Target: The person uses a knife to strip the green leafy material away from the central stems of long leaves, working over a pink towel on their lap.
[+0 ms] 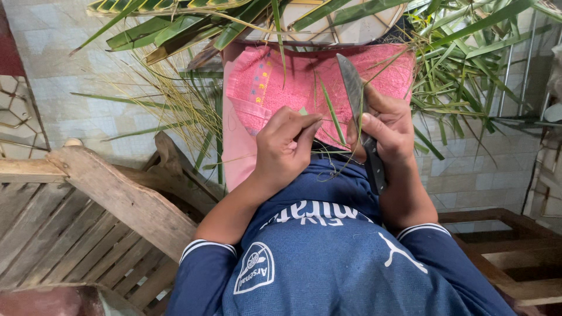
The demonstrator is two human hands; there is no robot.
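A knife (360, 126) is gripped in the right hand (386, 131); a thin leaf strip (333, 120) is pinched by the left hand (285, 149) over pink cloth (281, 88).

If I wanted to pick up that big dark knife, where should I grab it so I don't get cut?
Probably by the dark handle, never the long grey blade. The dark knife points away from the person, blade out over the pink cloth, handle toward the body. So come from the body side, as the right hand does, fingers wrapped round the handle behind the blade.
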